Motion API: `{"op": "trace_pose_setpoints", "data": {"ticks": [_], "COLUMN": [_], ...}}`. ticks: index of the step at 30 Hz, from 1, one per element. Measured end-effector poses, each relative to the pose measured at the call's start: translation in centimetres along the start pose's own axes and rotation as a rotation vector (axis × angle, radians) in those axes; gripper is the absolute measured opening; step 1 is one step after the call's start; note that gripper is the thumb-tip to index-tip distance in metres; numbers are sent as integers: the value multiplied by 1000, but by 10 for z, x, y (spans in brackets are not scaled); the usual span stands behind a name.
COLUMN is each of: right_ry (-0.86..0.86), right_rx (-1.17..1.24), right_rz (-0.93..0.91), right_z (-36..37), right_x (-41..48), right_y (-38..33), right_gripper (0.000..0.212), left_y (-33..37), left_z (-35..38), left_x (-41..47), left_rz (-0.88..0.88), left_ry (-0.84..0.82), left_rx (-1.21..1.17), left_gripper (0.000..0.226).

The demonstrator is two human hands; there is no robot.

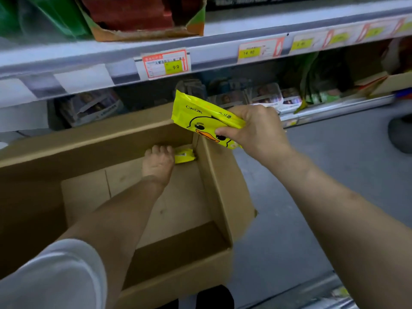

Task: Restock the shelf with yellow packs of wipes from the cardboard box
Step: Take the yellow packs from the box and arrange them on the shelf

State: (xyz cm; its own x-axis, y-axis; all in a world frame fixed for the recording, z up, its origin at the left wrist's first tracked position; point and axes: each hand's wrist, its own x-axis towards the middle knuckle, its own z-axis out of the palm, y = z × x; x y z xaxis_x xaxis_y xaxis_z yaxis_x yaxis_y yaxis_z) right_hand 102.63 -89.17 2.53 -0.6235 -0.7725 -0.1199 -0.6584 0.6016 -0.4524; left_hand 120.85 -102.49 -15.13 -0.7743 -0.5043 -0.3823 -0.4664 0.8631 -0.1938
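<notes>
My right hand grips a yellow pack of wipes with a duck face printed on it, held above the far right corner of the open cardboard box. Down inside the box, my left hand reaches to the far right corner and touches a second yellow pack lying on the box floor. Whether its fingers curl round that pack is not visible. The rest of the box floor is bare cardboard.
A grey shelf edge with price tags runs across the top. Beneath it, a lower shelf holds packets and green bags. An opened carton of red goods stands on the upper shelf. Grey floor lies to the right.
</notes>
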Motion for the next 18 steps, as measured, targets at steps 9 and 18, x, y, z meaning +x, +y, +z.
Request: {"op": "trace_pose_setpoints", "data": {"ticks": [9, 18], "right_ry": [-34, -2], "right_rx": [-1, -64], "right_rz": [-1, -139], "right_z": [-31, -120], "right_x": [-29, -37], "right_y": [-9, -70], "right_gripper": [28, 26], "left_y": [-36, -91], "left_z": [-29, -170], "left_x": [-53, -140], "left_rz": [-193, -224], "left_ry": [-282, -143], "left_rx": [-675, -979], "left_gripper": [26, 50]}}
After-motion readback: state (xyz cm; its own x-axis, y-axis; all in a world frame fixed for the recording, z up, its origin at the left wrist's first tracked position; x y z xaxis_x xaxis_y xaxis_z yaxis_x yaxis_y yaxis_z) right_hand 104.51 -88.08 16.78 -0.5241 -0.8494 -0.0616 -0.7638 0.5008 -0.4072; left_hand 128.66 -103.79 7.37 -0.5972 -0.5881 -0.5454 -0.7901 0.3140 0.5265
